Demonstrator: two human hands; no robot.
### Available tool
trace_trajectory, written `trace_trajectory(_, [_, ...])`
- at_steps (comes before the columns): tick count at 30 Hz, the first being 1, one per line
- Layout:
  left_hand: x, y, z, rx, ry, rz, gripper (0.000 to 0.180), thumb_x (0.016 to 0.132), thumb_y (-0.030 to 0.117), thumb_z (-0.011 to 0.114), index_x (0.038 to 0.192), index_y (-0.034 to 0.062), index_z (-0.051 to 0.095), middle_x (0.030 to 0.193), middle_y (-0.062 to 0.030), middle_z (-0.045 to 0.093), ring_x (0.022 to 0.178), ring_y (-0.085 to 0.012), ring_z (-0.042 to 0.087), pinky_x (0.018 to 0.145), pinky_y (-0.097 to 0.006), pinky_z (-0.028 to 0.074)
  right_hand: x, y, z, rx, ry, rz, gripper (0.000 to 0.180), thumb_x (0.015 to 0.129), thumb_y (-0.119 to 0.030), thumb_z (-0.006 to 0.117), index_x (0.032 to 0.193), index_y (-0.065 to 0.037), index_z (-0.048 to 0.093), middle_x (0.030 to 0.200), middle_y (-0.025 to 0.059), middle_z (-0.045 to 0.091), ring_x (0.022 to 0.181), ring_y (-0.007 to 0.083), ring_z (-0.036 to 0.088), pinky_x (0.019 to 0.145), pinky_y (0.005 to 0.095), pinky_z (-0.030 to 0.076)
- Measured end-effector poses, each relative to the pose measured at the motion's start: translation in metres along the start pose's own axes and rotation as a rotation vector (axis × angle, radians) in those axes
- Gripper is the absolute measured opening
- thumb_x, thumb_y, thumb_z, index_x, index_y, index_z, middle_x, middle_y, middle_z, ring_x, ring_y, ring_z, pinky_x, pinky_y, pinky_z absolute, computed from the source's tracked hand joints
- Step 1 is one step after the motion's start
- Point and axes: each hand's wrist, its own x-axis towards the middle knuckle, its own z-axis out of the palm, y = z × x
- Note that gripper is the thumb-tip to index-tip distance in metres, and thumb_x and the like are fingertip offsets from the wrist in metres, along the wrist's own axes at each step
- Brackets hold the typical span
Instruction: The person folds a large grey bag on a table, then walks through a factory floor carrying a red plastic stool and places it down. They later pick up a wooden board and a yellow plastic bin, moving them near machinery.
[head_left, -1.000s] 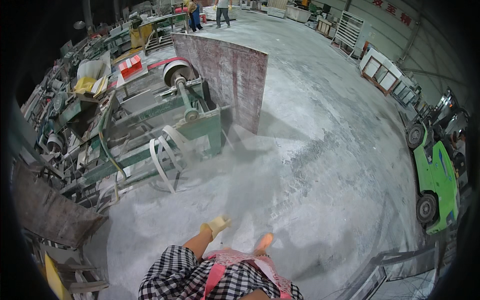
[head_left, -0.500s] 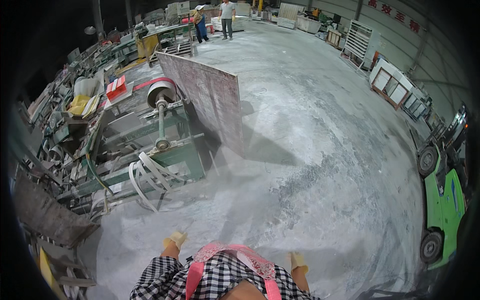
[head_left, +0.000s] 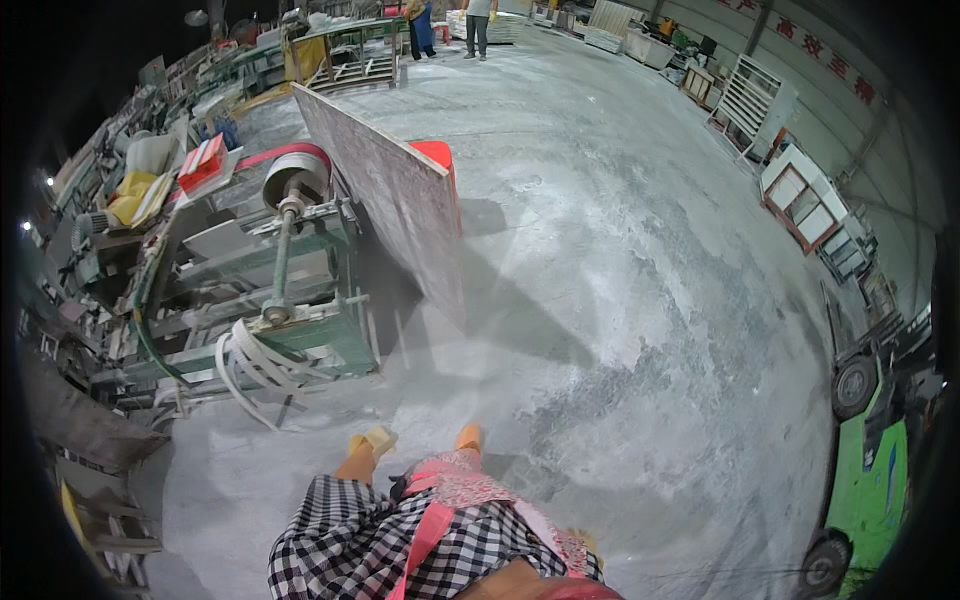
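My left hand, in a pale yellow glove, hangs in front of my checked sleeve over the grey floor. Nothing shows in it, and its fingers look loosely apart. Just a sliver of my right hand appears at the edge of the pink apron; its fingers are hidden. The nearest thing ahead on the left is a green machine frame with a metal roller, a red belt and loose white straps. Neither hand touches it.
A tall panel stands slanted beside the machine, with a red object behind it. A green forklift is at right. Two people, one in a blue apron, stand far ahead. Framed panels lean along the right wall.
My view has shifted forward and turned, so the machine and panel sit further left. The red object behind the panel has come into view. My right hand has slipped mostly behind the apron.
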Motion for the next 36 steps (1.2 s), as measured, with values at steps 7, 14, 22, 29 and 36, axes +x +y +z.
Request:
trace_trajectory(7, [0.15, 0.149, -0.057, 0.019, -0.019, 0.121, 0.055, 0.095, 0.058, 0.046, 0.122, 0.0148, 0.07, 0.121, -0.0132, 0.071, 0.113, -0.0316, 0.066, 0.093, -0.04, 0.048, 0.107, -0.031, -0.049, 0.548, 0.065, 0.476, 0.036, 0.098, -0.033, 0.059, 0.118, -0.004, 0.068, 0.107, 0.0116, 0.074, 0.093, 0.024, 0.071, 0.083, 0.0357, 0.053])
trace_trajectory(14, [0.261, 0.228, -0.051, -0.282, -0.002, 0.28, 0.051, 0.098, 0.049, 0.051, 0.122, 0.0068, 0.067, 0.11, -0.0075, 0.072, 0.101, -0.0199, 0.065, 0.093, -0.035, 0.048, 0.205, -0.049, -0.096, 0.527, 0.007, 0.465, 0.037, 0.098, -0.035, 0.06, 0.118, -0.004, 0.067, 0.108, 0.0142, 0.074, 0.093, 0.0257, 0.071, 0.08, 0.0369, 0.054])
trace_trajectory(22, [0.293, 0.226, -0.064, -0.145, 0.044, -0.118, 0.05, 0.095, 0.049, 0.056, 0.116, 0.0058, 0.068, 0.103, -0.0099, 0.073, 0.098, -0.0213, 0.066, 0.088, -0.035, 0.049, 0.367, -0.024, -0.195, 0.177, -0.2, 0.237, 0.038, 0.098, -0.037, 0.061, 0.117, -0.005, 0.067, 0.108, 0.0171, 0.073, 0.092, 0.0277, 0.072, 0.077, 0.0382, 0.056])
trace_trajectory(29, [0.298, 0.311, -0.094, -0.229, 0.109, -0.363, 0.056, 0.094, 0.058, 0.052, 0.116, 0.0088, 0.068, 0.102, -0.0071, 0.074, 0.097, -0.024, 0.067, 0.089, -0.035, 0.047, 0.597, -0.087, -0.328, 0.529, -0.188, 0.291, 0.039, 0.099, -0.039, 0.061, 0.117, -0.005, 0.066, 0.108, 0.0197, 0.073, 0.092, 0.0295, 0.072, 0.075, 0.0393, 0.057])
trace_trajectory(36, [0.401, 0.321, -0.089, -0.741, 0.169, -0.26, 0.036, 0.098, 0.033, 0.055, 0.11, 0.0024, 0.068, 0.1, -0.0063, 0.073, 0.096, -0.0188, 0.067, 0.088, -0.034, 0.048, 0.774, -0.249, -0.34, 0.386, -0.318, 0.0, 0.036, 0.099, -0.032, 0.057, 0.109, 0.001, 0.064, 0.111, 0.0228, 0.071, 0.092, 0.0268, 0.072, 0.075, 0.0371, 0.058])
